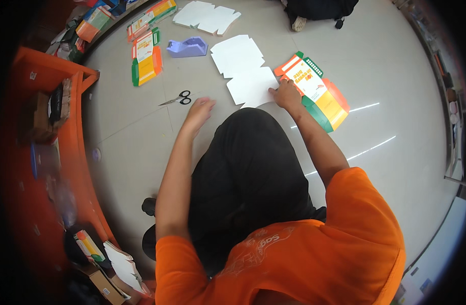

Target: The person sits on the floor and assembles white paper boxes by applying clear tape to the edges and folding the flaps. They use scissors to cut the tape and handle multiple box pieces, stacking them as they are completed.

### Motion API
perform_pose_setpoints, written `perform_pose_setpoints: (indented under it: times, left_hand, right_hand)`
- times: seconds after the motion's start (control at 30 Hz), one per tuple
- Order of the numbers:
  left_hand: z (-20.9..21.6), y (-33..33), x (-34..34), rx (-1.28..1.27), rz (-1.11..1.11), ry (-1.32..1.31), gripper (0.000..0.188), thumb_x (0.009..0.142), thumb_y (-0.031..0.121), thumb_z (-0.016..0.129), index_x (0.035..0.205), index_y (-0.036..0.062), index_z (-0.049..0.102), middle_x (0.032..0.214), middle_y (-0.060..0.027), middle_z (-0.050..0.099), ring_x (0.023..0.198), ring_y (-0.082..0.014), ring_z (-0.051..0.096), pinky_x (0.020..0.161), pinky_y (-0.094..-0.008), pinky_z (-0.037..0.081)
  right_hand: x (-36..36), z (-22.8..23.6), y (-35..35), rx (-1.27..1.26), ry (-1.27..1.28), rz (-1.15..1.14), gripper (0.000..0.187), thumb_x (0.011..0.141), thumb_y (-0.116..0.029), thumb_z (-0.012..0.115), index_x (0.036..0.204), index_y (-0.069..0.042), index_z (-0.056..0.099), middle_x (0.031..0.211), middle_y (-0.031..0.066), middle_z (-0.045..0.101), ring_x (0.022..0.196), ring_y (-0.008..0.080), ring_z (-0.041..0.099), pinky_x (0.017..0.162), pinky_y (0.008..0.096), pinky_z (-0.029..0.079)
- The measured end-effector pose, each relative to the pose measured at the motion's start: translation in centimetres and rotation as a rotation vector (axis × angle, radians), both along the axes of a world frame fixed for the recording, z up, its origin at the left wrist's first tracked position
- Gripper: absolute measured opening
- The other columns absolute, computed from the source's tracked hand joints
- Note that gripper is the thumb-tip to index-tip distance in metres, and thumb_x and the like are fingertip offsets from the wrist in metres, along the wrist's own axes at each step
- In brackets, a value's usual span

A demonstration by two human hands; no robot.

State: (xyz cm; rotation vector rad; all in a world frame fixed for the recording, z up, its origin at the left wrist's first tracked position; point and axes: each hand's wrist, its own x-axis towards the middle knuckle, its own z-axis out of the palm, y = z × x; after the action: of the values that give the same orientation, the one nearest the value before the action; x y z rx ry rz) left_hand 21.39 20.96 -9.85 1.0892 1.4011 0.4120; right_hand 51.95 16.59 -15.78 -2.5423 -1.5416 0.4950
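On the floor before me lies an unfolded white carton blank (253,84), plain side up. My right hand (287,95) is at its right edge, the thumb on the white face and the fingers curled by the edge, seemingly pinching it. Beside that hand a printed carton blank (314,91) in orange, yellow, green and white lies flat. My left hand (199,113) hovers left of my knee, holding nothing, its fingers loosely bent and slightly blurred. Black-handled scissors (181,98) lie on the floor just left of it. Farther off stands a purple tape dispenser (187,47).
More printed blanks (147,57) lie at the far left, and a stack of white blanks (205,17) at the far side. An orange shelf (75,132) with boxes runs along my left. A black bag-like object (319,9) rests at the far edge. My bent knee (248,137) rises between my arms.
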Motion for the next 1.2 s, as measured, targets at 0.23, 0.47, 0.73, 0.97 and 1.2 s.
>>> perform_pose_setpoints:
  times: [0.23,0.47,0.73,0.97,1.2]
  left_hand:
    - [-7.4,4.8,6.5,-0.169,0.045,-0.036,0.052,0.095,0.029,0.054,0.136,-0.0028,0.049,0.138,-0.0163,0.052,0.135,-0.0272,0.044,0.110,-0.0428,0.037]
    - [-7.1,5.7,7.9,-0.249,0.117,0.008,0.046,0.094,0.027,0.057,0.128,-0.0035,0.055,0.124,-0.0118,0.063,0.121,-0.0260,0.056,0.101,-0.0411,0.044]
    - [-10.6,5.9,9.8,-0.048,0.187,-0.054,0.043,0.099,0.026,0.058,0.121,-0.0098,0.051,0.117,-0.0185,0.064,0.113,-0.0273,0.061,0.094,-0.0383,0.047]
    - [-3.5,3.8,10.7,0.417,0.007,0.141,0.042,0.101,0.027,0.054,0.120,-0.0075,0.041,0.114,-0.0274,0.062,0.104,-0.0332,0.064,0.092,-0.0396,0.048]
    - [2.8,1.7,3.9,0.598,0.236,-0.284,0.040,0.102,0.031,0.055,0.121,-0.0006,0.041,0.107,-0.0156,0.062,0.096,-0.0204,0.064,0.084,-0.0350,0.054]
  right_hand:
    - [-1.9,-0.6,0.6,0.094,0.143,-0.092,0.066,0.084,-0.043,0.073,0.125,0.004,0.051,0.121,0.0255,0.058,0.110,0.0377,0.062,0.089,0.0456,0.053]
    - [-2.6,-1.6,0.4,0.143,0.163,-0.119,0.066,0.079,-0.035,0.081,0.119,0.010,0.054,0.126,0.0286,0.054,0.112,0.0388,0.060,0.091,0.0427,0.052]
    - [-2.8,-1.9,0.7,0.145,0.196,-0.143,0.072,0.078,-0.039,0.080,0.121,0.012,0.053,0.123,0.0287,0.055,0.113,0.0394,0.059,0.093,0.0426,0.051]
    - [-0.6,-1.7,0.5,0.147,0.621,-0.172,0.084,0.083,-0.047,0.074,0.133,0.014,0.044,0.131,0.0296,0.054,0.122,0.0357,0.056,0.099,0.0401,0.048]
    - [-3.4,9.5,4.7,0.267,1.554,0.036,0.067,0.094,-0.033,0.067,0.141,0.005,0.041,0.131,0.0150,0.056,0.119,0.0211,0.055,0.100,0.0341,0.045]
